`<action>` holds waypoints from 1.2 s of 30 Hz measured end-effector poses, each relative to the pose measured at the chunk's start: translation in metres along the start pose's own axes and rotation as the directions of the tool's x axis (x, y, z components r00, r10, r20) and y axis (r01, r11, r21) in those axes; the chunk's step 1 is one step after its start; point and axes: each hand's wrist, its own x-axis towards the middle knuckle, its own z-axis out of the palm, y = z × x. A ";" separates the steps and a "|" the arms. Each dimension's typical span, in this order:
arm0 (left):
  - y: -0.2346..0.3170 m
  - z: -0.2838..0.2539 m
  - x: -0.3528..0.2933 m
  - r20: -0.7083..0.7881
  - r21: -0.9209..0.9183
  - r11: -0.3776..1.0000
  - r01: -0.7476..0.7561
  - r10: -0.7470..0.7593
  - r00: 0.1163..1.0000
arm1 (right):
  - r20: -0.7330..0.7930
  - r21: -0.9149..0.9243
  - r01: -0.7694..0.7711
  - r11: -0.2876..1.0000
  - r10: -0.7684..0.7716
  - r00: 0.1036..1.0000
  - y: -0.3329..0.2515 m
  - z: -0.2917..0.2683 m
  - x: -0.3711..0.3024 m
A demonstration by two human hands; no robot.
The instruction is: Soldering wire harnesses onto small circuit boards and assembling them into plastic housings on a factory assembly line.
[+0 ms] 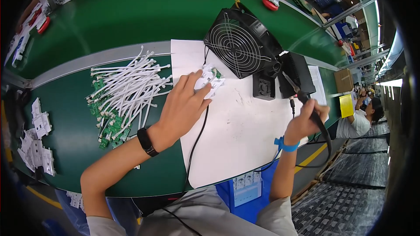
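Observation:
Near the middle of the bench, my left hand (186,105) presses its fingers onto a white plastic housing (211,88) with a small green circuit board (216,73) in it. The housing lies on a sheet of white paper (232,140). My right hand (304,120) is raised at the right, closed around a soldering iron (302,95). Its metal tip points up and away, beside a black box-shaped unit (296,74). Left of my left hand lies a heap of green circuit boards (114,129) with white cables (131,85).
A black fan with a wire guard (235,49) stands behind the housing, and a small black square holder (264,86) beside it. White plastic housings (37,146) are piled at the far left. A black cord (194,148) crosses the paper. A person (365,116) sits at the far right.

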 end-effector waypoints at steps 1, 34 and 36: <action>-0.001 0.001 0.000 0.000 0.008 1.000 -0.003 0.003 1.000 | 0.030 0.010 -0.021 1.000 0.020 0.999 0.003 0.008 0.004; -0.173 -0.146 0.060 -0.389 0.306 0.896 0.322 -0.191 0.901 | 0.833 -0.038 -0.313 0.949 0.203 0.515 -0.073 -0.015 -0.043; -0.207 -0.155 0.038 -0.434 0.370 0.821 0.434 -0.261 0.863 | 0.865 0.016 -0.297 0.955 0.136 0.484 -0.086 -0.007 -0.049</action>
